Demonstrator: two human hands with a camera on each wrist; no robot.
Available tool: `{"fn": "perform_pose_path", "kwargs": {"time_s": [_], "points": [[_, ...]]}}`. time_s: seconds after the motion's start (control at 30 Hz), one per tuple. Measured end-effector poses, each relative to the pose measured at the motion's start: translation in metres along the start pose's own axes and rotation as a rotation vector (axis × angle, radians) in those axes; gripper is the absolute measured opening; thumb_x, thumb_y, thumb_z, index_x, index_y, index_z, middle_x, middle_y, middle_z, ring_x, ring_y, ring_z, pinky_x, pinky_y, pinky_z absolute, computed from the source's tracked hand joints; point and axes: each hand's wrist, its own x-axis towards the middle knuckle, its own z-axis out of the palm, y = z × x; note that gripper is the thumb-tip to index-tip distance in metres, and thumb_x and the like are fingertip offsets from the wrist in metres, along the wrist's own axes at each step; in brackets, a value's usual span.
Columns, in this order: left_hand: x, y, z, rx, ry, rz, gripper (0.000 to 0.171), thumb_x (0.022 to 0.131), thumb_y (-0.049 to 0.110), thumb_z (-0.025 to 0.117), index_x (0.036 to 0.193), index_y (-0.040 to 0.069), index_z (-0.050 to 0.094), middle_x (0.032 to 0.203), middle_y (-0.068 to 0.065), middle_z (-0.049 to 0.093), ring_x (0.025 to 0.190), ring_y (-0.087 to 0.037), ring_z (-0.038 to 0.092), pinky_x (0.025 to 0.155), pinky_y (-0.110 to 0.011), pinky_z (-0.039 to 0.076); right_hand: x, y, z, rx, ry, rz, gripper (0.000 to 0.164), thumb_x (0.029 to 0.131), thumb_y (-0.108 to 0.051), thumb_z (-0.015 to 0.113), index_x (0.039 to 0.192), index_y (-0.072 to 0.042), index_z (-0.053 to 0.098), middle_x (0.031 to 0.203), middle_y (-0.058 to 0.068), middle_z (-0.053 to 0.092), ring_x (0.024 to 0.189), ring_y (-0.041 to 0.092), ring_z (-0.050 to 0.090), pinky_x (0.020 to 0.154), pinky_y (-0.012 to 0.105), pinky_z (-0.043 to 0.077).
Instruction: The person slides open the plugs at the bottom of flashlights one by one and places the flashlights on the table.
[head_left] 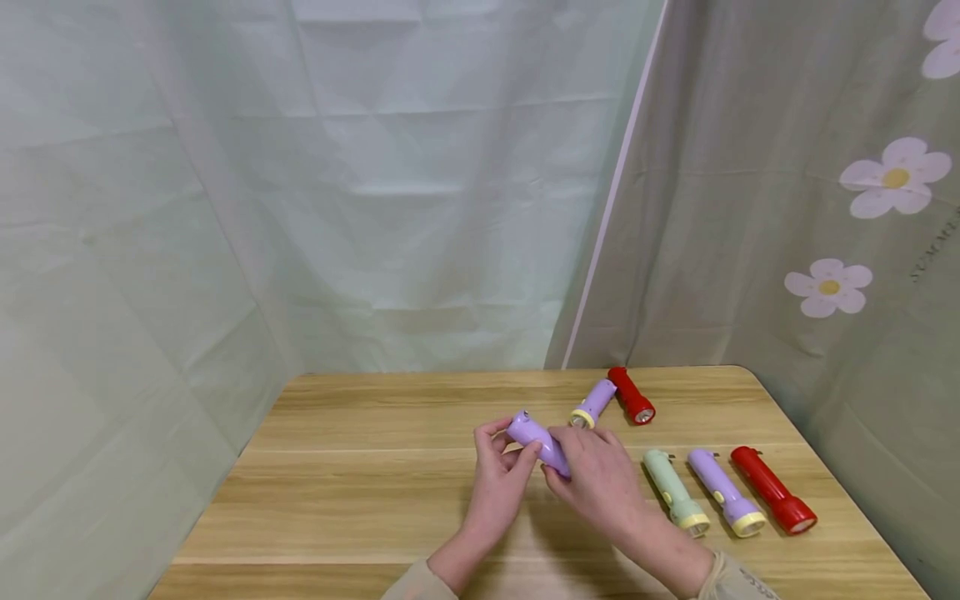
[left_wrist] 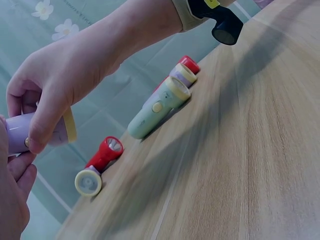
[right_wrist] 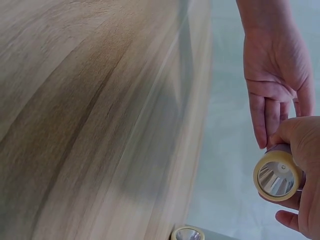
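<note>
Both of my hands hold a purple flashlight (head_left: 531, 435) above the table. The left hand (head_left: 501, 482) has its thumb and fingers about the tail end. My right hand (head_left: 606, 477) grips it near the head, covering much of that end in the head view. In the right wrist view the yellow-rimmed lens (right_wrist: 276, 178) faces the camera. The left wrist view shows the right thumb beside a small yellow button on the barrel. Right of my hands lie a green flashlight (head_left: 671, 485), another purple flashlight (head_left: 723, 487) and a red flashlight (head_left: 768, 483), side by side.
Towards the back of the wooden table (head_left: 337, 475) lie a smaller purple flashlight (head_left: 597, 398) and a small red flashlight (head_left: 630, 394), close together. A pale curtain (head_left: 420, 192) hangs behind the table, and a grey flowered curtain (head_left: 720, 192) stands at the right.
</note>
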Motion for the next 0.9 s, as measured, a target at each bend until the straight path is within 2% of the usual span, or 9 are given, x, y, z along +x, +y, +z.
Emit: {"fn": "perform_pose_path", "kwargs": {"time_s": [0.23,0.57,0.9], "points": [[-0.0012,-0.0008,-0.0013,-0.012,-0.001,0.047,0.049,0.1,0.012,0.068,0.134,0.004,0.034,0.124,-0.021,0.058,0.099,-0.028,0.07,0.079,-0.03,0.057,0.0001,-0.0008,0.0,0.001,0.023,-0.021,0.045,0.076,-0.028,0.086,0.111,-0.011,0.065,0.09,0.0,0.07,0.081,0.018,0.067,0.084,0.044,0.051],[-0.0033,0.0022,-0.001,-0.037,-0.009,0.044,0.048,0.1,0.009,0.068,0.133,0.003,0.034,0.125,-0.021,0.057,0.101,-0.027,0.07,0.079,-0.027,0.056,-0.0014,-0.0023,-0.0028,-0.004,0.016,-0.03,0.049,0.075,-0.029,0.088,0.115,-0.011,0.066,0.095,0.002,0.072,0.086,0.02,0.07,0.086,0.044,0.052],[-0.0041,0.0027,-0.0006,-0.032,-0.006,0.027,0.047,0.099,0.008,0.068,0.132,0.003,0.035,0.125,-0.02,0.058,0.1,-0.026,0.07,0.081,-0.031,0.057,-0.0023,-0.0026,-0.0045,0.006,0.002,-0.033,0.05,0.075,-0.028,0.089,0.116,-0.012,0.066,0.097,0.001,0.073,0.088,0.019,0.07,0.087,0.044,0.052]]}}
